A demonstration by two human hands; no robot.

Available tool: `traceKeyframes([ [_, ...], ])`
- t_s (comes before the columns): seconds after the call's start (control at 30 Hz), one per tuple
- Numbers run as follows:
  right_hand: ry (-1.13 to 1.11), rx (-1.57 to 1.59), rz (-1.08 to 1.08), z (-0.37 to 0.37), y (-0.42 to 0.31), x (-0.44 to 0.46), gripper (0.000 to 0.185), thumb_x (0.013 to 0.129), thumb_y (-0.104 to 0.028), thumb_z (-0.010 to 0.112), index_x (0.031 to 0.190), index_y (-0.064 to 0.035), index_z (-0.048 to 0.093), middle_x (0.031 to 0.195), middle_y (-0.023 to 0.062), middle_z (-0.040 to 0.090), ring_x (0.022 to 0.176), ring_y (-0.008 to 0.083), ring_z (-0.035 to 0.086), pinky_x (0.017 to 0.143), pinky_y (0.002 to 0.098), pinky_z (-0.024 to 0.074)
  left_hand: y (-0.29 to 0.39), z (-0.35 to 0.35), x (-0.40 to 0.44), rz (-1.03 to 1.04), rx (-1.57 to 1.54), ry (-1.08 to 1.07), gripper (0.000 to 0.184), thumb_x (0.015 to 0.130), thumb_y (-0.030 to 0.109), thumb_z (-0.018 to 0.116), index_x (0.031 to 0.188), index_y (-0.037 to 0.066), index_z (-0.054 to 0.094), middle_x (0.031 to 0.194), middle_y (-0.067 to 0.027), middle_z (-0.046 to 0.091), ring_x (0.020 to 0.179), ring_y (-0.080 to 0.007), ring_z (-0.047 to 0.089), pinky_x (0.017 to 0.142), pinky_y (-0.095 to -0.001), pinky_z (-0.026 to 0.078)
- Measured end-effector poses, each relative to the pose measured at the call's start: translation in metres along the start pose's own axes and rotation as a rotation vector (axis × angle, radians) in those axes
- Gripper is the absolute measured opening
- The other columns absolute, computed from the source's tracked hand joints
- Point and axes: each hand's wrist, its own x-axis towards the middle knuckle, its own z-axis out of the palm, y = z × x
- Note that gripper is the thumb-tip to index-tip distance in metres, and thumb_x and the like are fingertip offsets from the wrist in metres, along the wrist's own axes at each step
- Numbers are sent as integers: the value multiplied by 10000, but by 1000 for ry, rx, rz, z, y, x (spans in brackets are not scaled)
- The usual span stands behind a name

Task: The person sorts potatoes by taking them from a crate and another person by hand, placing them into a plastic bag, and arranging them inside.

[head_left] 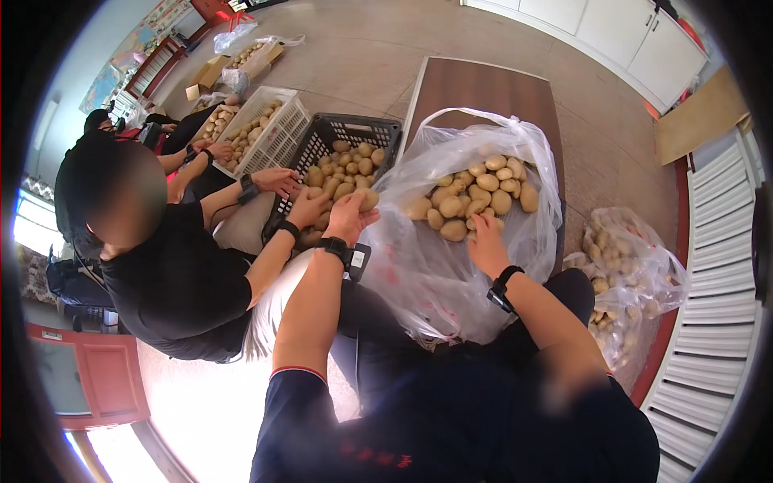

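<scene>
My left hand (348, 220) is closed round a potato (369, 200) at the near right rim of the black plastic crate (358, 125). Loose potatoes (348, 165) partly fill that crate. My right hand (488, 248) reaches into the clear plastic bag (419, 274), its fingers curled against a potato (477, 208) at the near side of the pile. How firmly those fingers grip is partly hidden. More potatoes (488, 182) lie in the wide-mouthed bag, which rests across my lap and a brown board (483, 92). Both my wrists wear black bands.
To my left sits a person in black (177, 266), hands over the black crate. Beyond is a white crate (294, 109) of potatoes beside another person's hands. A second filled plastic bag (624, 258) stands right, near a white radiator (708, 298). A cardboard box (208, 74) lies farther off.
</scene>
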Motion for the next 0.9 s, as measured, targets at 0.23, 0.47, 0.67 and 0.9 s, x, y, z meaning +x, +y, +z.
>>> traceKeyframes([
  [0.23,-38,-72,11,-3,-4,-2,513,793,-49,645,1277,-56,472,1312,187,448,1058,408,577,864,459,509,-8,-35,19,6,-93,111,324,962,182,547,1205,-21,479,1040,-171,610,799,-307,656,719,-418,610],
  [0.47,-17,-104,-56,-4,-6,-7,372,824,-75,613,1169,-85,474,1255,148,488,991,403,610,828,488,507,-8,-54,24,40,-204,231,298,967,152,512,1206,-26,483,1060,-171,607,844,-329,660,702,-416,609],
  [0.67,-36,-117,-80,-11,-6,-13,329,809,-63,613,1101,-93,466,1178,139,518,921,407,615,758,500,502,-5,-58,19,63,-291,381,307,942,96,516,1211,-29,440,1107,-167,534,876,-350,634,716,-432,599],
  [0.9,-44,-108,-47,-13,-1,-15,323,806,-52,593,1101,-88,465,1112,176,529,940,431,587,763,510,482,7,-26,-4,77,-236,342,108,908,86,525,988,13,515,941,-147,539,845,-314,624,735,-412,569],
])
